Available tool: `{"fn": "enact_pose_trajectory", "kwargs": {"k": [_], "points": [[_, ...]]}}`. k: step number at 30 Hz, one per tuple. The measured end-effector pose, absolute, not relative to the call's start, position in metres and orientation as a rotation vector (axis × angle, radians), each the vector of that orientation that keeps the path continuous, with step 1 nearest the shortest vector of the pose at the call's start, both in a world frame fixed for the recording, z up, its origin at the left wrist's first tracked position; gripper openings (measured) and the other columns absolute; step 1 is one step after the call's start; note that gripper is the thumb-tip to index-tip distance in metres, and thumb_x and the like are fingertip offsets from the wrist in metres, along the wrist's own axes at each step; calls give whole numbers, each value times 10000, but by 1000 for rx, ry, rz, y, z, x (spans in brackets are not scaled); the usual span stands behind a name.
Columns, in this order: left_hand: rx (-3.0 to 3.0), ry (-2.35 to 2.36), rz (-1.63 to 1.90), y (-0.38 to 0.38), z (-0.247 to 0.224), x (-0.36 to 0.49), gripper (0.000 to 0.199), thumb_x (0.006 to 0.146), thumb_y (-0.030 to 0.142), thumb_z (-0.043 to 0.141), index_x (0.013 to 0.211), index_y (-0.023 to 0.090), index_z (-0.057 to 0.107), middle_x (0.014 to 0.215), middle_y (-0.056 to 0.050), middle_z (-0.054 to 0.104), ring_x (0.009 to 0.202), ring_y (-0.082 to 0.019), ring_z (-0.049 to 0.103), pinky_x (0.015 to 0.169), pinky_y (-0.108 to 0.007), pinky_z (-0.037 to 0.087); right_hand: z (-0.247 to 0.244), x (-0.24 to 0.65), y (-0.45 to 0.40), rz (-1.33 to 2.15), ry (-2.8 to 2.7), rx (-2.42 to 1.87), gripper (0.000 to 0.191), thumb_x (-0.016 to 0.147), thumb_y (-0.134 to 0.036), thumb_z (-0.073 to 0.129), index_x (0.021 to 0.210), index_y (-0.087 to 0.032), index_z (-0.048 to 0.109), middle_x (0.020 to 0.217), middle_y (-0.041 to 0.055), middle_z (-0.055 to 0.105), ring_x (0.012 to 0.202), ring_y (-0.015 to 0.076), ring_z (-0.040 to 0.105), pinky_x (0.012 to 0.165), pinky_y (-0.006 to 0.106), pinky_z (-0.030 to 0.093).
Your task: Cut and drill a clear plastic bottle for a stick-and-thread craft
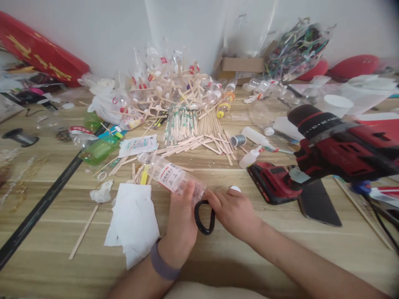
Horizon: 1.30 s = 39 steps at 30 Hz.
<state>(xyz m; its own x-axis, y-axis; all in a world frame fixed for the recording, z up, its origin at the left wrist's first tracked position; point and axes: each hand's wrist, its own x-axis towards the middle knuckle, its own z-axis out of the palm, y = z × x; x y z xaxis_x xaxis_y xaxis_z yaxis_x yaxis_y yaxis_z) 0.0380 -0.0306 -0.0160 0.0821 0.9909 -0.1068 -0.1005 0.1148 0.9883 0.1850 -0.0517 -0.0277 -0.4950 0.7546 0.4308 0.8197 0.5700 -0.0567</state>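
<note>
A clear plastic water bottle with a white and red label lies tilted in my left hand, its neck pointing up and to the left. My left fingers are wrapped round its lower part, thumb on top. My right hand is closed at the bottle's base, around scissors. One black handle loop shows between my hands; the blades are hidden. Just behind my right knuckles a white round thing shows, perhaps a cap. White paper sheets lie left of my left wrist.
A red cordless drill stands close on the right, beside a dark phone. Wooden sticks and several bottles joined with sticks pile up at the back. A green bottle lies left. A loose stick is front left.
</note>
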Motion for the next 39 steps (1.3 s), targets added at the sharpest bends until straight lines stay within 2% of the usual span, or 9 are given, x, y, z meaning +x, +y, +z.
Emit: {"fn": "enact_pose_trajectory", "kwargs": {"k": [7, 11, 14, 17, 23, 26, 29, 33, 39], "points": [[479, 936, 1261, -32, -11, 43, 179, 776, 353, 718, 828, 212, 621, 795, -2, 651, 722, -156, 595, 715, -275, 488, -20, 171, -51, 565, -2007, -1468, 220, 911, -189, 427, 916, -179, 647, 592, 41, 630, 514, 175, 517, 543, 301, 330], [440, 880, 1235, -32, -15, 44, 199, 780, 386, 711, 834, 201, 658, 803, -9, 674, 736, -148, 616, 695, -253, 492, -16, 161, -52, 1146, -1664, -1426, 439, 1000, -423, 300, 676, -218, 513, 408, -54, 431, 366, 117, 417, 431, 243, 359], [422, 825, 1211, -32, -15, 44, 235, 794, 413, 692, 771, 182, 657, 683, 15, 638, 617, -120, 581, 649, -235, 489, -18, 155, -55, 1415, -1428, -1353, 480, 995, -527, 227, 730, -225, 489, 372, -117, 263, 294, 100, 301, 368, 232, 340], [381, 762, 1169, -32, -13, 42, 241, 783, 402, 689, 720, 172, 656, 609, 24, 605, 564, -115, 556, 650, -242, 498, -20, 153, -60, 1523, -1268, -1309, 482, 967, -605, 272, 793, -221, 505, 383, -130, 264, 287, 94, 264, 354, 231, 314], [363, 752, 1100, -28, -8, 33, 140, 707, 306, 729, 770, 191, 681, 718, -18, 677, 664, -166, 610, 634, -276, 499, -14, 160, -67, 1239, -1475, -1360, 452, 971, -494, 422, 625, -222, 526, 406, -54, 457, 364, 97, 375, 427, 242, 311], [363, 759, 1095, -27, -4, 28, 246, 654, 210, 773, 880, 213, 676, 843, -32, 710, 812, -200, 650, 746, -297, 515, -14, 166, -67, 797, -1757, -1442, 315, 967, -367, 434, 758, -222, 619, 522, 0, 579, 467, 151, 479, 507, 279, 331], [334, 764, 1107, -25, 0, 26, 296, 665, 261, 798, 917, 219, 649, 883, -43, 706, 850, -213, 654, 785, -324, 520, -15, 172, -68, 552, -1929, -1455, 205, 911, -266, 474, 901, -205, 670, 636, 49, 660, 525, 174, 508, 554, 303, 307], [352, 854, 1151, -25, 4, 31, 327, 681, 387, 809, 842, 204, 591, 705, 16, 629, 629, -140, 599, 628, -270, 484, -15, 172, -70, 581, -2007, -1401, 170, 864, -185, 500, 839, -207, 667, 601, 38, 643, 504, 156, 486, 574, 302, 308], [350, 955, 1270, -30, 4, 45, 297, 693, 329, 780, 871, 191, 586, 696, 48, 617, 597, -103, 586, 592, -228, 473, -18, 152, -75, 817, -1791, -1393, 314, 966, -369, 401, 752, -232, 584, 556, 15, 582, 474, 154, 478, 504, 282, 332]]}}
